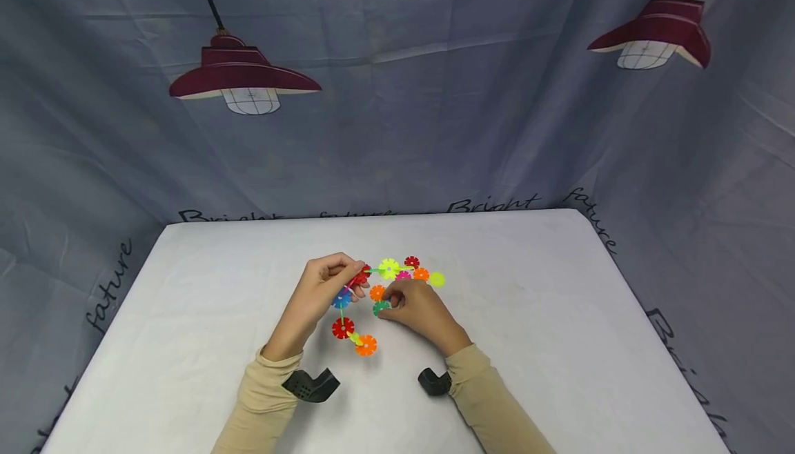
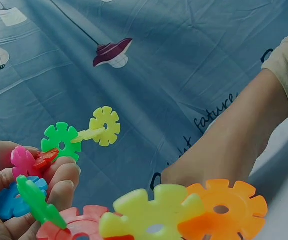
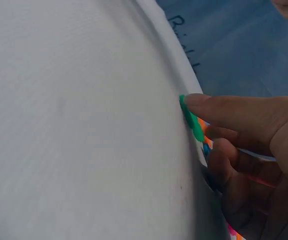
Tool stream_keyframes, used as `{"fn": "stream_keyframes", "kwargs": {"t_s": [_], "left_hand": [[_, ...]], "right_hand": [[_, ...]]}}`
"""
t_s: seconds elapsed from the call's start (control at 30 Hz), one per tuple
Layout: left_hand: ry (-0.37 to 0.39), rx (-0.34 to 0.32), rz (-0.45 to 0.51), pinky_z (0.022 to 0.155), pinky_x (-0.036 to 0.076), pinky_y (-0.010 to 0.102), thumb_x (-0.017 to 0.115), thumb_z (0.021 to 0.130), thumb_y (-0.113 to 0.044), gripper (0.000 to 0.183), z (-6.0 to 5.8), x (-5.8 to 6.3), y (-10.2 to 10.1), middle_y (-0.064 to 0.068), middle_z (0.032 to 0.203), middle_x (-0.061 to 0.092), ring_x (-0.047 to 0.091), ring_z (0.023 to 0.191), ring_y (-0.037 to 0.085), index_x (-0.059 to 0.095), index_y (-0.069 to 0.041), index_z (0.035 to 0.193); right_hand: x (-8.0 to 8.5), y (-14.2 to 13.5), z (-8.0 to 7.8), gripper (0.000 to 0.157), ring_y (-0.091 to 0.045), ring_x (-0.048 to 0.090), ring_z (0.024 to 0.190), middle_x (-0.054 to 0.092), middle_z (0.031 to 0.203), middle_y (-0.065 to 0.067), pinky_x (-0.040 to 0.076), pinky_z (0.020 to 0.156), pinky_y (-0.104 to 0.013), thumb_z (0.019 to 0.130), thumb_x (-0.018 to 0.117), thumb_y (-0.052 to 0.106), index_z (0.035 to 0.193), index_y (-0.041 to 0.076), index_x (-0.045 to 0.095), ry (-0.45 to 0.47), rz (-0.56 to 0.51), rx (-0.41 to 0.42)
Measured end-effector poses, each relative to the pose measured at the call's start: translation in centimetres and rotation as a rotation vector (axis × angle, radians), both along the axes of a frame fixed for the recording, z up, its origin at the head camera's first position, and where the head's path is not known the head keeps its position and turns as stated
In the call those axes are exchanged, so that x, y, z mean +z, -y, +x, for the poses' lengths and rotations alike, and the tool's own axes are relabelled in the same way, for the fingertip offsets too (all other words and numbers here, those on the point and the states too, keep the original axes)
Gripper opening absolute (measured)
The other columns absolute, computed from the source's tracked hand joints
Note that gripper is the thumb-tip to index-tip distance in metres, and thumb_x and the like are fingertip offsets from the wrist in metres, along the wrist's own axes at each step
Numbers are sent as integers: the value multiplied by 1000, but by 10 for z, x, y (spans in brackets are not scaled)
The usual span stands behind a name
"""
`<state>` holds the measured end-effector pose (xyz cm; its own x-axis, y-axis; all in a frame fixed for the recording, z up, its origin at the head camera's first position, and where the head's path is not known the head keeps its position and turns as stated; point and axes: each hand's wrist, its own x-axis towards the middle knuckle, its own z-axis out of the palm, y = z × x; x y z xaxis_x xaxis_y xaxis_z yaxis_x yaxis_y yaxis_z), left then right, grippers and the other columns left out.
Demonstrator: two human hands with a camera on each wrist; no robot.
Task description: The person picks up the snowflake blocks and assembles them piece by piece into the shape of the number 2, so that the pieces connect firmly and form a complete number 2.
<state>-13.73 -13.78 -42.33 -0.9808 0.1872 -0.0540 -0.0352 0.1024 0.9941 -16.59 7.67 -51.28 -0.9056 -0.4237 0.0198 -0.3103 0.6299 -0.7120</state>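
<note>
My left hand point(image 1: 313, 295) holds a chain of slotted, flower-shaped plastic discs, its fingers around the pink, red and blue ones. One end hangs toward me, with a red disc point(image 1: 343, 328), a yellow disc point(image 2: 154, 212) and an orange disc point(image 1: 366, 346). Beyond the fingers the chain runs on through a green disc point(image 2: 61, 142) to a yellow disc point(image 2: 105, 126). Just right of the chain, my right hand point(image 1: 425, 309) pinches a teal-green disc point(image 3: 192, 119) between thumb and fingers, low over the table.
On the white table point(image 1: 559, 343), a dark red disc point(image 1: 412, 261), an orange disc point(image 1: 421, 274), a magenta disc point(image 1: 403, 275) and a yellow-green disc point(image 1: 437, 279) lie beyond my right hand. Another orange disc point(image 1: 377, 292) is beside its fingertips. A grey curtain point(image 1: 385, 143) with printed lamps surrounds the table.
</note>
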Motion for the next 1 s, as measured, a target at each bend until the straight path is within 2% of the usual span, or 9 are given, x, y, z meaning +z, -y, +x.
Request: {"fn": "stream_keyframes", "kwargs": {"t_s": [0.17,0.33,0.47,0.53,0.63,0.7,0.77,0.87,1.0], "left_hand": [[0,0,3,71,62,33,67,101,-38,36,1,1,-1,28,90,72,71,74,33,72,-2,102],[4,7,-9,70,62,33,68,101,-39,35,2,2,-1,15,83,73,70,75,34,72,-4,100],[0,8,-14,70,62,32,67,101,-38,34,1,2,0,12,82,74,71,73,28,72,-4,101],[-11,2,-12,69,62,31,66,102,-37,34,1,1,0,12,83,74,71,72,25,71,-3,101],[-23,-6,-10,70,62,32,66,102,-35,33,0,0,-3,13,85,74,72,74,28,71,-2,101],[-29,-9,-13,71,63,32,66,102,-34,33,0,0,-4,11,85,75,72,75,31,72,-2,101],[-37,-4,-21,72,63,33,66,102,-34,32,0,0,-4,8,84,75,72,76,33,72,-2,101],[-59,4,-29,74,63,33,66,102,-33,30,1,0,-3,6,82,74,72,77,36,72,-3,101],[-76,5,-25,73,63,33,66,103,-32,30,2,0,-4,14,84,74,71,78,41,72,-3,100]], "right_hand": [[1,4,-2,21,-10,53,68,59,76,4,47,63,-23,81,89,25,89,15,73,28,19,-15],[2,5,-1,22,-10,57,75,63,82,5,51,69,-23,83,88,22,93,15,70,54,16,10],[4,-3,2,18,-8,62,76,69,84,6,54,71,-22,86,86,21,95,14,71,48,-27,50],[8,-12,3,16,-12,67,77,73,88,2,58,67,-25,87,84,19,98,13,74,81,-111,45],[19,-34,4,18,-27,74,79,78,94,-8,62,65,-32,89,82,15,105,8,76,167,-344,6],[30,-50,4,25,-28,75,79,79,96,-9,62,61,-34,90,80,11,113,2,74,215,-513,-35],[40,-61,4,29,-26,77,78,80,94,-7,61,62,-32,91,79,9,117,0,72,211,-633,-61],[54,-70,4,34,-20,78,80,80,93,-1,61,61,-29,92,78,9,123,0,70,164,-693,-87],[63,-73,5,33,-27,79,88,80,103,-11,64,67,-33,97,74,14,129,7,71,137,-671,-83]]}}
